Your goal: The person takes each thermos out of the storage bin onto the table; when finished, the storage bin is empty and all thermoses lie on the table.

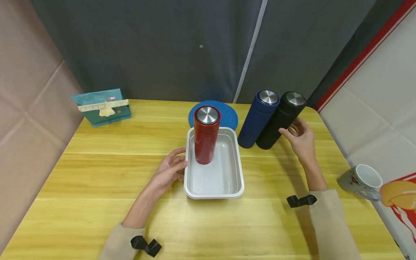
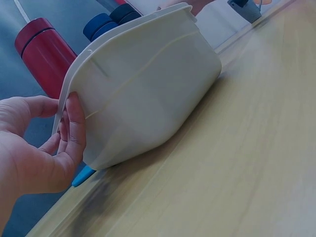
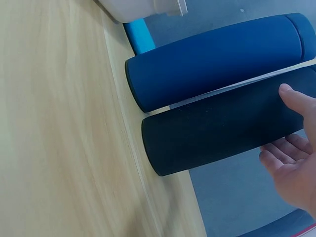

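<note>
A yellow wooden table (image 1: 107,173) is set before a dark grey curtain, and everything stands on it.

The black flask (image 1: 281,120) is touched by the right hand (image 1: 301,139) on its far-right side; the fingers (image 3: 296,98) are nearly straight and not closed around the body, so nothing is gripped yet. The flask stands upright, just beside the blue flask (image 1: 258,118), and the two seem to touch along their sides. For a good grasp, the thumb and fingers should probably be wrapped around the middle of the black body, and the flask should be drawn away from its blue neighbour before it is lifted, otherwise the blue one could be knocked over.

The white tray (image 1: 192,180) is steadied by the left hand (image 1: 169,171), which rests against the left wall with relaxed fingers (image 2: 75,128) on the rim; the tray is pressed rather than clasped. This support should be kept, because the red flask (image 1: 206,134) stands upright inside the far part of the tray and could tip if the tray slides.

Behind the tray a blue round mat (image 1: 227,113) is seen. At the far left a teal packet (image 1: 102,106) leans, and a mug (image 1: 360,180) lies beyond the right edge.
</note>
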Demonstrator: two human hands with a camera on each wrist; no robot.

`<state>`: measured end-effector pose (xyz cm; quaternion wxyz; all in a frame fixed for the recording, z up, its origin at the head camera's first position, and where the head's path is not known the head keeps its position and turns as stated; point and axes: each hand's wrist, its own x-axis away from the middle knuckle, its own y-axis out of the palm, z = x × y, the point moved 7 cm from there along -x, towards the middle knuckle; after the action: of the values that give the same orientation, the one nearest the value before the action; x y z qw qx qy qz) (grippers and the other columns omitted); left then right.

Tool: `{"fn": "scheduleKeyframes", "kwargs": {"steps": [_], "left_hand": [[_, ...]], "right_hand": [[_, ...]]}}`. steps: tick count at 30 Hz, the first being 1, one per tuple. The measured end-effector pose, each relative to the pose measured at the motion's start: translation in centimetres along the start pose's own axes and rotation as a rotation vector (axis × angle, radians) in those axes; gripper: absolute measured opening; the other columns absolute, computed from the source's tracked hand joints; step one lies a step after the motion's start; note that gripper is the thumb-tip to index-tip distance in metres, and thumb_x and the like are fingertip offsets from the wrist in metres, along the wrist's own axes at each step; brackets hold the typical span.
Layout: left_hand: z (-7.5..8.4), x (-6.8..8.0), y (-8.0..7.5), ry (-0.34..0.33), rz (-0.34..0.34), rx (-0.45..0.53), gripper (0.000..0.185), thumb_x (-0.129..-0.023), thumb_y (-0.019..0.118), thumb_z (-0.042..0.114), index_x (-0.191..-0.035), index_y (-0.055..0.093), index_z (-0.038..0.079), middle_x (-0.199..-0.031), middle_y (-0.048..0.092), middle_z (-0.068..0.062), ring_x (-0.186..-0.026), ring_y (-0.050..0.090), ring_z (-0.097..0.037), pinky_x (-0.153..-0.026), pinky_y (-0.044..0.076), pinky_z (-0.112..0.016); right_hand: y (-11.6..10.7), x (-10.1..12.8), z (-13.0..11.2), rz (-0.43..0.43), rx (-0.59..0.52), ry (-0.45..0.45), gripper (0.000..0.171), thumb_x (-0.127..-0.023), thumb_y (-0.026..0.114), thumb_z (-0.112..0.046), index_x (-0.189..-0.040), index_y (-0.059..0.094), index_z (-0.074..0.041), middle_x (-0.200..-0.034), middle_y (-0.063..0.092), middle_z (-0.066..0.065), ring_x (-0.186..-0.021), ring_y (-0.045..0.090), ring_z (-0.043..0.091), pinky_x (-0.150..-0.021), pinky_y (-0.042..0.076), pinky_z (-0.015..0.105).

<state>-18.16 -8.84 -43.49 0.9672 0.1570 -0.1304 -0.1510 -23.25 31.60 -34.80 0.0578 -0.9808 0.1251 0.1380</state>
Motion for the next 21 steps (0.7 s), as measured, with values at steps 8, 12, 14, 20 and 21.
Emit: {"fn": "scheduleKeyframes", "kwargs": {"steps": [8, 12, 14, 20, 21], "left_hand": [[-0.1, 0.0, -0.1, 0.0, 0.009, -0.008, 0.055, -0.095, 0.056, 0.001, -0.144, 0.032, 0.005, -0.124, 0.051, -0.024, -0.083, 0.061, -0.019, -0.066, 0.053, -0.03], [-0.2, 0.0, -0.1, -0.004, 0.01, -0.016, 0.056, -0.095, 0.056, 0.001, -0.145, 0.032, 0.005, -0.126, 0.049, -0.026, -0.084, 0.06, -0.021, -0.066, 0.053, -0.03], [-0.2, 0.0, -0.1, -0.004, 0.011, -0.013, 0.056, -0.095, 0.056, 0.001, -0.145, 0.032, 0.006, -0.126, 0.049, -0.027, -0.084, 0.06, -0.022, -0.066, 0.053, -0.03], [-0.2, 0.1, -0.1, -0.012, 0.016, -0.007, 0.055, -0.095, 0.055, 0.0, -0.144, 0.032, 0.006, -0.129, 0.046, -0.03, -0.083, 0.06, -0.02, -0.065, 0.053, -0.029], [-0.2, 0.0, -0.1, -0.014, 0.015, -0.006, 0.055, -0.095, 0.055, 0.0, -0.144, 0.033, 0.006, -0.13, 0.045, -0.03, -0.083, 0.06, -0.02, -0.065, 0.053, -0.029]], "right_hand": [[-0.9, 1.1, -0.6, 0.019, -0.06, -0.027, 0.059, -0.081, 0.072, 0.008, -0.136, 0.051, 0.001, -0.123, 0.06, 0.006, -0.114, 0.056, 0.015, -0.097, 0.044, 0.023], [-1.3, 1.6, -1.0, 0.033, -0.081, -0.034, 0.058, -0.081, 0.071, 0.009, -0.135, 0.05, 0.003, -0.123, 0.061, 0.008, -0.114, 0.057, 0.018, -0.096, 0.044, 0.022], [-1.4, 1.9, -1.3, 0.037, -0.073, -0.038, 0.057, -0.081, 0.071, 0.009, -0.134, 0.05, 0.003, -0.124, 0.061, 0.01, -0.115, 0.056, 0.019, -0.097, 0.044, 0.023], [-1.7, 3.3, -2.2, 0.037, -0.071, -0.048, 0.055, -0.081, 0.07, 0.011, -0.132, 0.053, 0.001, -0.126, 0.06, 0.015, -0.116, 0.056, 0.02, -0.097, 0.044, 0.023], [-1.7, 3.5, -2.4, 0.033, -0.071, -0.055, 0.055, -0.081, 0.069, 0.012, -0.132, 0.053, 0.002, -0.126, 0.06, 0.015, -0.115, 0.056, 0.02, -0.097, 0.044, 0.023]]}}
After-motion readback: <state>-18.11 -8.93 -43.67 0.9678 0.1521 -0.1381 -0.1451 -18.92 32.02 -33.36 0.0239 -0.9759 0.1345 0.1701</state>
